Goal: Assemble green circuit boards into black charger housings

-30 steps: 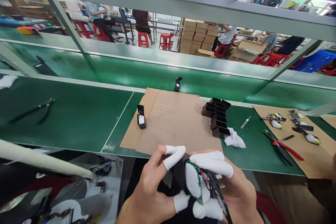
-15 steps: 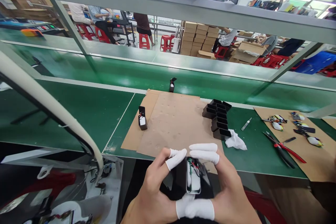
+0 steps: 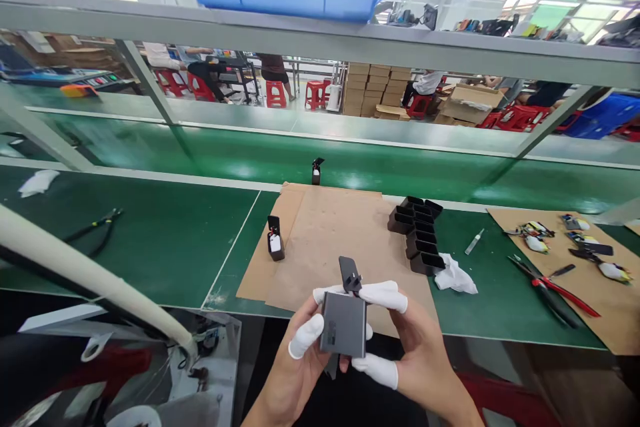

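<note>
Both hands hold a black charger housing (image 3: 344, 325) over the table's front edge, its broad flat side facing me. Its end cap (image 3: 349, 272), with small prongs on it, stands away from the far end. My left hand (image 3: 295, 360) grips the left side, the white-covered thumb lying beside the face. My right hand (image 3: 407, 340) pinches the right side between white-covered fingertips. What is inside the housing is hidden from this angle. Beyond, an open-capped housing (image 3: 275, 243) with a white block and red wires inside stands on the cardboard sheet (image 3: 330, 233); another small housing (image 3: 316, 173) stands behind it.
Several black shells (image 3: 420, 240) cluster at the right, beside a crumpled white tissue (image 3: 455, 275). Further right lie a syringe-like tube (image 3: 474, 241), red-and-black pliers (image 3: 545, 290) and circuit assemblies (image 3: 537, 240). A thick pale hose (image 3: 100, 280) crosses the left; cutters (image 3: 103, 223) lie behind it.
The housing has been turned from showing its open end with white block and wires to showing its flat side. The hands have shifted their grip around it. The view has tilted up slightly.
</note>
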A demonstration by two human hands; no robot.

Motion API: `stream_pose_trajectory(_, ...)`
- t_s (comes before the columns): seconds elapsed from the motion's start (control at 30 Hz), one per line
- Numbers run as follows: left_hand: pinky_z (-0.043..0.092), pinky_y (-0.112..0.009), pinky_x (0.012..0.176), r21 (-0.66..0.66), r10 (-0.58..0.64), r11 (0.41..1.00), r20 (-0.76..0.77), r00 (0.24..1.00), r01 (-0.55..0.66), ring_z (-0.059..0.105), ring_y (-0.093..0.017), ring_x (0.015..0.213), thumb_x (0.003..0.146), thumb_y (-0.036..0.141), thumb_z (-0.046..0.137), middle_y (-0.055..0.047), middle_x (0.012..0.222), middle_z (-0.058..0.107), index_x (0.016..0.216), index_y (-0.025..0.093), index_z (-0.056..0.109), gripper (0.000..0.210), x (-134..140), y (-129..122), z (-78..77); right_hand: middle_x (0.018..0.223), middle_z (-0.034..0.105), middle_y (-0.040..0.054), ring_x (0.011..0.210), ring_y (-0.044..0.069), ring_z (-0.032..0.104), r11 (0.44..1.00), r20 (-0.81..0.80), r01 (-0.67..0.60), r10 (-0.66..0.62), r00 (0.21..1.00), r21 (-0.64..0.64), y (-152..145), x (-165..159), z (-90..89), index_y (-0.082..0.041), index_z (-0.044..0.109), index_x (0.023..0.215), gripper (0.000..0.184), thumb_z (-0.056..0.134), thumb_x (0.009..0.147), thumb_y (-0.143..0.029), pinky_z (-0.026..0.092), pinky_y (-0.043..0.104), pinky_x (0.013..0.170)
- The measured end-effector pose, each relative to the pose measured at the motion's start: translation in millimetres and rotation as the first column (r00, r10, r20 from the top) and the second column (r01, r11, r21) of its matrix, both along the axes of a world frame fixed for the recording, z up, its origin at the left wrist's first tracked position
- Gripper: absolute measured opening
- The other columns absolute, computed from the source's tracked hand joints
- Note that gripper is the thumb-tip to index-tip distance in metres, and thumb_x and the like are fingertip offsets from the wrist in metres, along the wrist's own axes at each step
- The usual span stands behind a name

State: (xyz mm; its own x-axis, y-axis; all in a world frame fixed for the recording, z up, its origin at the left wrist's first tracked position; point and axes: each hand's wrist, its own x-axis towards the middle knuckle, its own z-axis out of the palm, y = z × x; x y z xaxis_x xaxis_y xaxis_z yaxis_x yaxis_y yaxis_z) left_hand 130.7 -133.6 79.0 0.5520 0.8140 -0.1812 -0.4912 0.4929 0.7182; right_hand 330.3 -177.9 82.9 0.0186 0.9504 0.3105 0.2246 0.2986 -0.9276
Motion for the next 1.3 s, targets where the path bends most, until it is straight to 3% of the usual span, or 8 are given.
stream_pose_trajectory(0.13,0.060,-0.035,0.090,0.044,0.238,0.971,-0.134,0.962,-0.234,0.072,-0.025,0.101,0.093,0.052,0.081,-0.011,0.123,0.076,0.128,0.022,0.074,0.047,5.2,6.1,1.5,0.123,0.075,0.0055,0.113,0.025,0.072,0.996,-0.115,-0.033,0.022,0.993,-0.089,20.1,5.7,-4.7,-0.034,0.070,0.137,0.059,0.095,0.083,-0.036,0.059,0.041,0.105)
stream_pose_trajectory(0.5,0.062,-0.041,0.102,0.023,0.339,0.940,-0.206,0.918,-0.341,0.071,-0.030,0.117,0.074,0.051,0.098,-0.013,0.123,0.075,0.109,0.017,0.076,0.054,26.1,2.7,-13.1,0.106,0.080,0.0063,0.097,0.022,0.076,0.964,-0.284,-0.006,-0.072,0.956,-0.264,56.4,2.3,-7.6,-0.023,0.076,0.115,0.043,0.087,0.088,-0.055,0.063,0.037,0.095)
stream_pose_trajectory(0.8,0.063,-0.041,0.100,-0.032,0.329,0.941,-0.147,0.933,-0.337,0.073,-0.029,0.117,0.074,0.057,0.095,-0.012,0.123,0.077,0.114,0.019,0.075,0.059,31.7,22.0,-25.3,0.110,0.079,0.0057,0.100,0.021,0.075,0.980,-0.332,-0.119,0.060,0.941,-0.161,72.7,19.3,-16.9,-0.024,0.075,0.117,0.040,0.088,0.088,-0.048,0.062,0.037,0.097)
stream_pose_trajectory(0.9,0.064,-0.038,0.094,0.183,0.372,0.925,-0.237,0.898,-0.334,0.076,-0.025,0.104,0.070,0.048,0.099,-0.007,0.110,0.077,0.105,0.020,0.073,0.051,29.5,55.3,-33.8,0.121,0.077,0.0082,0.111,0.025,0.074,0.995,-0.236,-0.100,0.094,0.967,-0.014,85.1,29.2,-36.6,-0.025,0.073,0.122,0.036,0.078,0.096,-0.049,0.059,0.043,0.105)
stream_pose_trajectory(0.97,0.064,-0.038,0.094,0.546,0.522,0.783,-0.317,0.792,-0.298,0.076,-0.025,0.103,0.077,0.042,0.094,-0.006,0.106,0.074,0.101,0.021,0.073,0.038,24.1,81.8,-40.5,0.124,0.075,0.0096,0.115,0.027,0.072,0.998,-0.083,0.023,-0.017,0.996,0.063,92.4,35.7,-51.7,-0.025,0.072,0.121,0.031,0.071,0.100,-0.047,0.056,0.047,0.107)
stream_pose_trajectory(1.03,0.063,-0.040,0.098,0.848,0.691,0.517,-0.330,0.643,-0.120,0.075,-0.026,0.107,0.088,0.035,0.084,-0.007,0.106,0.073,0.100,0.022,0.075,0.020,16.0,105.0,-48.2,0.120,0.075,0.0095,0.113,0.027,0.071,0.988,0.084,0.116,-0.124,0.989,0.098,97.6,40.7,-65.0,-0.024,0.072,0.115,0.025,0.070,0.100,-0.044,0.056,0.047,0.104)
stream_pose_trajectory(1.1,0.062,-0.039,0.099,0.942,0.764,0.314,-0.326,0.556,0.120,0.075,-0.025,0.109,0.097,0.026,0.070,-0.007,0.108,0.073,0.102,0.023,0.076,0.008,7.4,120.3,-57.4,0.116,0.075,0.0084,0.110,0.027,0.070,0.989,0.185,0.128,-0.140,0.973,0.076,100.4,43.8,-74.4,-0.024,0.071,0.112,0.021,0.069,0.100,-0.041,0.056,0.045,0.101)
stream_pose_trajectory(1.3,0.065,-0.033,0.090,0.937,0.823,0.201,-0.320,0.469,0.286,0.077,-0.023,0.105,0.100,0.018,0.063,-0.006,0.112,0.075,0.119,0.023,0.072,0.022,-2.9,127.7,-80.8,0.113,0.075,0.0065,0.105,0.026,0.070,0.991,0.181,0.130,-0.130,0.975,0.011,103.0,46.3,-85.2,-0.025,0.071,0.112,0.023,0.066,0.102,-0.044,0.055,0.042,0.095)
